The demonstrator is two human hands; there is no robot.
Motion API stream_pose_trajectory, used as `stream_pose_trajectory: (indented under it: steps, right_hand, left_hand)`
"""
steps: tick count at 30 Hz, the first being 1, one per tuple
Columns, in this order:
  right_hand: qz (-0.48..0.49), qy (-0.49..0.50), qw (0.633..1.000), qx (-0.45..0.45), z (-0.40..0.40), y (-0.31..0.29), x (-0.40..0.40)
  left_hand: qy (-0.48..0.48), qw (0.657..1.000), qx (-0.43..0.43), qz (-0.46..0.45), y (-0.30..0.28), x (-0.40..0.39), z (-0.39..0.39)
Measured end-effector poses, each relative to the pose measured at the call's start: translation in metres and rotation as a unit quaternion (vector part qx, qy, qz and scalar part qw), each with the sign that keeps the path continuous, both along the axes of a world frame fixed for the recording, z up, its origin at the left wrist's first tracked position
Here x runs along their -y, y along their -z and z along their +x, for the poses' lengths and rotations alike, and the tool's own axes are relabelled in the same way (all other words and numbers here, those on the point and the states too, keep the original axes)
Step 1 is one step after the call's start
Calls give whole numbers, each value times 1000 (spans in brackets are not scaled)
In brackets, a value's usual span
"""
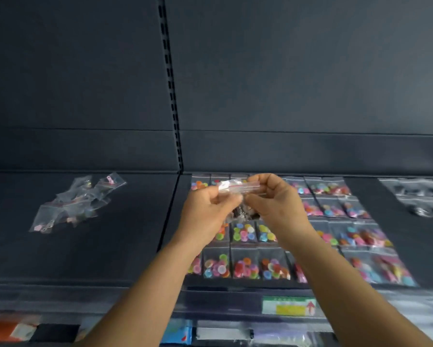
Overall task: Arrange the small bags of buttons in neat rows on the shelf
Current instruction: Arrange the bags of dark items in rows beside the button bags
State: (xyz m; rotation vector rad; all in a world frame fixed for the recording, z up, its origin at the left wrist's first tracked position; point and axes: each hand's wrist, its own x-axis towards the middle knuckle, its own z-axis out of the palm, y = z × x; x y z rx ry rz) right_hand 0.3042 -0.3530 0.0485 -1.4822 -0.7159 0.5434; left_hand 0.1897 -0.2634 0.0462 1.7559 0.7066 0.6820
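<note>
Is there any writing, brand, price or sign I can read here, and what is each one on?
No text here is legible.
Shelf-edge label: green, white and yellow with a red upward arrow; its print is too blurred to read.
Small bag pinched by the left hand and the right hand: red seal line only, no words visible.
Rows of button bags: no readable print.
Loose pile of bags: none readable.

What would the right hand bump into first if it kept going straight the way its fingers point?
The right hand points left, so it would meet the left hand almost at once; both already pinch the same small clear bag. Depth looks matched, though one view cannot confirm it.
</note>
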Motion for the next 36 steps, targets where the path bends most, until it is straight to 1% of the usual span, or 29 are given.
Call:
stream_pose_trajectory:
  steps: [3,7,10,17,21,26,30,33,36]
  right_hand:
    - [1,17,1000,6,27,-1,36]
    - [12,52,999,-5,71,-2,99]
    - [-15,41,999,7,105,-3,150]
    - [-79,82,994,-4,163,6,227]
    - [-82,125,989,-5,183,11,255]
    - [-88,209,974,-6,210,19,277]
    - [-107,267,958,-14,233,26,294]
    - [-149,292,945,-17,250,36,305]
    - [-225,289,930,43,267,48,313]
  left_hand:
    - [-17,1000,-11,23,0,32,33]
    - [-1,1000,-4,-25,0,82,79]
    - [9,1000,-1,-25,-1,125,119]
    - [54,998,-27,-25,0,193,185]
    - [95,995,-30,-31,4,215,217]
    - [160,986,-28,-36,9,231,253]
    - [173,983,-29,-58,18,236,276]
    - [172,982,-57,-48,31,241,291]
    - [163,982,-84,-38,43,248,307]
